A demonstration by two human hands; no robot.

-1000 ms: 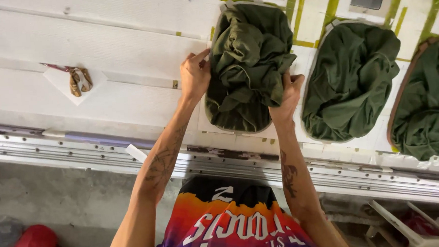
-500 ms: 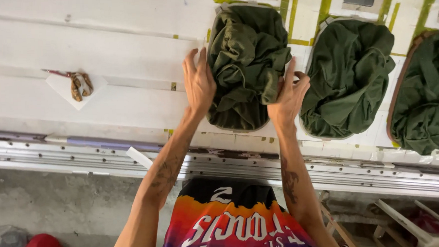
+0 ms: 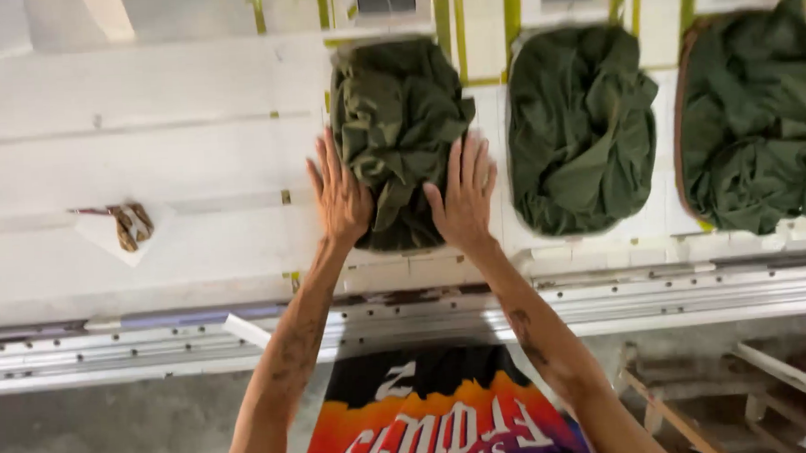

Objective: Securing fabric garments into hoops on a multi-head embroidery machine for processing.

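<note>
**Both hands pressing a bunched green garment flat near the tabletop's front edge**

The left hand (image 3: 341, 195) and right hand (image 3: 463, 195) lie with fingers spread and palms down, one at each lower side of the crumpled olive-green garment (image 3: 400, 127). Neither pinches the cloth; they rest on it and on the white tabletop (image 3: 145, 138) beside it. The garment sits on the leftmost of three taped-off stations, close to the front edge, just above the metal rail (image 3: 109, 348).

The step looks like settling or smoothing the cloth in place. The next move would likely call for even outward strokes from both palms, keeping the fabric inside the yellow-green tape marks (image 3: 460, 34).

To the right, a second green garment (image 3: 580, 124) lies just beside, and a third green garment (image 3: 756, 116) beyond it, so room that way is tight. To the left the tabletop is wide open up to a small white slip with brown scraps (image 3: 129, 225), well apart.
</note>
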